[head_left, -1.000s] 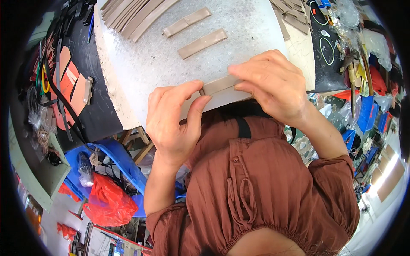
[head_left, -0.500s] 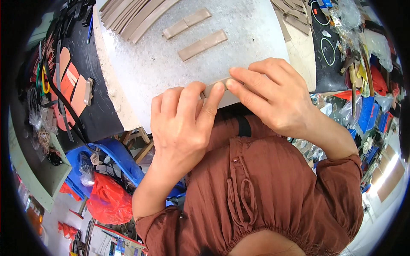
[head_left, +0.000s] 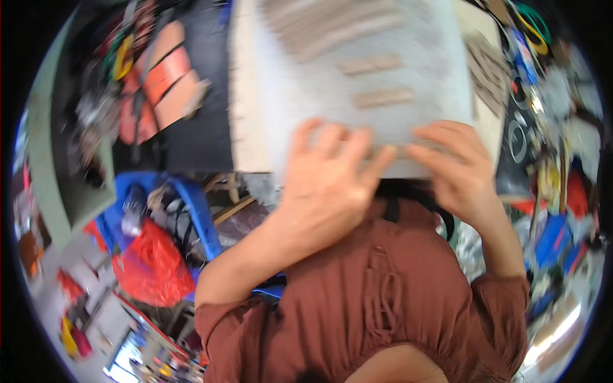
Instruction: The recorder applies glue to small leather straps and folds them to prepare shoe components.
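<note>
So the left hand (head_left: 335, 179) was half open, fingers bent over a whitish rectangular board (head_left: 437, 76) on the black table (head_left: 201, 115), thumb stuck out toward the right hand (head_left: 461, 169). The right hand was loosely curled, fingertips aimed back at that thumb. The two were just apart, with a bit of a short, flat taupe strip (head_left: 401, 152) showing in the little gap between them, near the board's front edge. The fingers covered most of it and everything was super blurry, so I couldn't tell how firmly either one was clamped on it, if at all.

Versus half a second before: the view had swung, so the board sat further right and it all went smeary. Back then the left thumb and right fingertips were nearly meeting; now the gap looked a touch wider. A second earlier a good length of the strip was in plain sight. The two loose flat taupe strips (head_left: 383, 97) hadn't budged on the board, just short of the fanned bundle of long taupe strips (head_left: 335, 25).
</note>
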`<state>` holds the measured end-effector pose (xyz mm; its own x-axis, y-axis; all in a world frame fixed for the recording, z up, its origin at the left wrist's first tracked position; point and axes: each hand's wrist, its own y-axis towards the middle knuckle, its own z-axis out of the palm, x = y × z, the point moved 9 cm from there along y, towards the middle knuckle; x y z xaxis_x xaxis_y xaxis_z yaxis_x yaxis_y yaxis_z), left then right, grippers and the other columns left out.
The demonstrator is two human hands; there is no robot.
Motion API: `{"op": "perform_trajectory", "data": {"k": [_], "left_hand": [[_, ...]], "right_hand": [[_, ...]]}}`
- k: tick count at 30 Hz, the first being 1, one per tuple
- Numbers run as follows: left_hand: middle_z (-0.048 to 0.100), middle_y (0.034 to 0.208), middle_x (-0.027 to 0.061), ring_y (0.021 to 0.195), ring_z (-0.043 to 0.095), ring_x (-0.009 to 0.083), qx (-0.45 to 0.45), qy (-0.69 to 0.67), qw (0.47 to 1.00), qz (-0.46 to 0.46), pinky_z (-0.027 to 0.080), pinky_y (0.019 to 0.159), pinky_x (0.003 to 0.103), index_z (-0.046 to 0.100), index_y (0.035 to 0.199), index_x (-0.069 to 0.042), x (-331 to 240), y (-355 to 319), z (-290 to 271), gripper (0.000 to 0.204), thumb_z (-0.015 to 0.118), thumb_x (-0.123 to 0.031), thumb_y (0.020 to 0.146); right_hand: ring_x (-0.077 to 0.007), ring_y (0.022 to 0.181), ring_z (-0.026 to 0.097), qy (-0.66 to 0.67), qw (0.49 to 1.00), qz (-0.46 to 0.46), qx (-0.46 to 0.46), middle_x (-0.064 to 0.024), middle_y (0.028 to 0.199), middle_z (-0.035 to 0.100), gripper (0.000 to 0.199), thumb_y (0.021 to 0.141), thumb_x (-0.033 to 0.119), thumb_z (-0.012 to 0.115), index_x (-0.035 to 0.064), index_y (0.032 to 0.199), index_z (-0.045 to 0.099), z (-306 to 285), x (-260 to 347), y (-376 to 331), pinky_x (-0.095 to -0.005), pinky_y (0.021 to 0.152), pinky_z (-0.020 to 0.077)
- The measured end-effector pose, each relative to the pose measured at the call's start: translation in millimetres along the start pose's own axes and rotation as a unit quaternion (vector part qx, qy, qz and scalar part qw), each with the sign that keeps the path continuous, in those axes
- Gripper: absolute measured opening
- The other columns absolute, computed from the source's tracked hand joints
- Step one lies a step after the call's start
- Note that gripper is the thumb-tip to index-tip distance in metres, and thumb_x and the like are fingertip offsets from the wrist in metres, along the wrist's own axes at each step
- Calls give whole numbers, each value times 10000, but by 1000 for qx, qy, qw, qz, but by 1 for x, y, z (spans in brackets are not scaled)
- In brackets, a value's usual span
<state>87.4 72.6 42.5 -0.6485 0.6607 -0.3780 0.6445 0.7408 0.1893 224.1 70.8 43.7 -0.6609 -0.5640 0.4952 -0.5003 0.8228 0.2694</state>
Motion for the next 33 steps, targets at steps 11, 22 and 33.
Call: {"op": "perform_trajectory", "data": {"k": [11,22,33], "left_hand": [[719,947,121,855,700,255,-323,92,921,-198,542,768,341,769,1040,-35,120,-72,-75,186,757,-16,855],[712,966,101,828,651,270,-274,9,944,-184,493,800,364,741,1019,-38,114,-54,-49,219,803,-37,809],[692,907,96,775,603,300,-179,-90,977,-70,477,729,380,683,1042,-14,43,8,-6,350,811,25,718]], "right_hand": [[-284,969,680,-141,968,184,-98,-132,1045,719,239,852,13,722,9,1091,724,-35,-83,-42,-357,886,527],[-124,739,599,110,922,311,-204,-36,866,670,194,929,-17,613,7,1095,709,-42,-102,-53,-254,675,474],[-182,873,696,22,969,195,-151,-92,1091,716,272,823,49,785,53,1093,761,-41,-68,-43,-278,768,545]]}}
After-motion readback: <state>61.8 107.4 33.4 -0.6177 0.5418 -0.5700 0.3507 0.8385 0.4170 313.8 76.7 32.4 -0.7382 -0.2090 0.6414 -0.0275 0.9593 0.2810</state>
